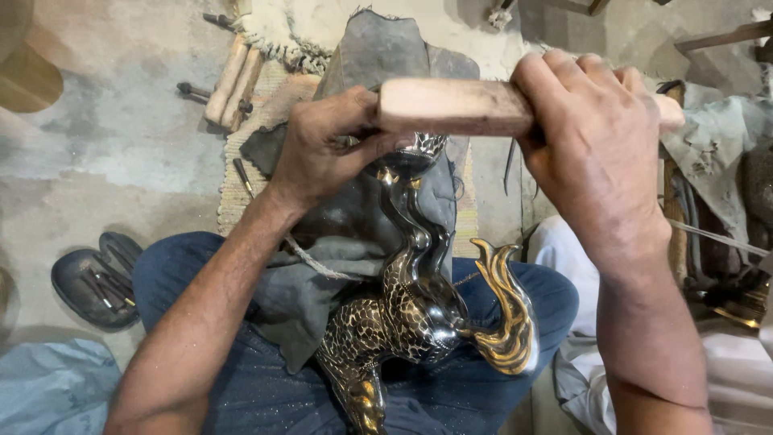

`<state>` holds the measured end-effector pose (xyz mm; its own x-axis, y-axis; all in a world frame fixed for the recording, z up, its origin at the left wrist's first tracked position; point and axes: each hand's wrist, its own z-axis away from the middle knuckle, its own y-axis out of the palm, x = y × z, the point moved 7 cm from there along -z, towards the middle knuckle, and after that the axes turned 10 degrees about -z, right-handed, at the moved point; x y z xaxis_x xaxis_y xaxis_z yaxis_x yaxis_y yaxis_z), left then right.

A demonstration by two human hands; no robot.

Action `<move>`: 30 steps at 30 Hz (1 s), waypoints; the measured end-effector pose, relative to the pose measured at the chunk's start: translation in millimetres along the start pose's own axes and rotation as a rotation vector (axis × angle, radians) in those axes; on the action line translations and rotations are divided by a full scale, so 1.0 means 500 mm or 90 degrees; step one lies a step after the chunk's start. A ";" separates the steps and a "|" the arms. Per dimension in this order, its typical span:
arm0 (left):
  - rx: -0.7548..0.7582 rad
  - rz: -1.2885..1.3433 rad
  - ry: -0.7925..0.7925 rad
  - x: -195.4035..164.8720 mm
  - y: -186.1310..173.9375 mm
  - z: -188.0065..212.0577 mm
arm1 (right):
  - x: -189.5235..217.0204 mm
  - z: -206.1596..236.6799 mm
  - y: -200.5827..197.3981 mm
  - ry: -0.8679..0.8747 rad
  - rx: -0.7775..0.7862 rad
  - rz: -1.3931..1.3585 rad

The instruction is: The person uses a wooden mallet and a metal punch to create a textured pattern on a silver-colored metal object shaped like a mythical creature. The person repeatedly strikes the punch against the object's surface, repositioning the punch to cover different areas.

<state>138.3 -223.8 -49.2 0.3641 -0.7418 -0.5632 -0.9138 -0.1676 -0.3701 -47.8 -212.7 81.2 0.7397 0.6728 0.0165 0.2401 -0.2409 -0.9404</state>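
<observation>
Centre frame: black-and-gold metal bird figure (pixel 419 310) on lap | left hand (pixel 330 149) pinches small tool against its head | right hand (pixel 592 141) grips wooden mallet (pixel 455 106) | risk: mallet could glance off, marring the finish.

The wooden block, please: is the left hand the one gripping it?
No, the right hand grips the wooden block, while the left hand holds a small tool against the metal figure.

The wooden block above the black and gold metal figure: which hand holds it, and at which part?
The right hand grips the pale wooden block at its right end.
</observation>
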 end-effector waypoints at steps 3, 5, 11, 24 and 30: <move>0.030 0.003 -0.049 0.014 0.003 -0.002 | -0.002 0.003 0.010 0.036 0.020 -0.027; 0.027 0.009 -0.037 0.013 0.001 -0.004 | 0.014 0.003 -0.001 -0.010 -0.029 0.014; -0.004 0.015 0.000 0.005 -0.006 0.002 | -0.009 -0.016 0.004 0.106 0.021 -0.161; 0.005 0.021 -0.010 0.022 0.002 0.015 | 0.017 0.002 -0.002 -0.034 -0.046 0.047; 0.001 0.027 -0.052 0.032 0.001 0.020 | 0.012 0.002 0.003 0.000 0.001 0.022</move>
<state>145.5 -229.3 -65.7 0.3385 -0.6931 -0.6364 -0.9285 -0.1361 -0.3456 -43.3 -208.4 79.5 0.7472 0.6644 -0.0161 0.2135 -0.2629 -0.9409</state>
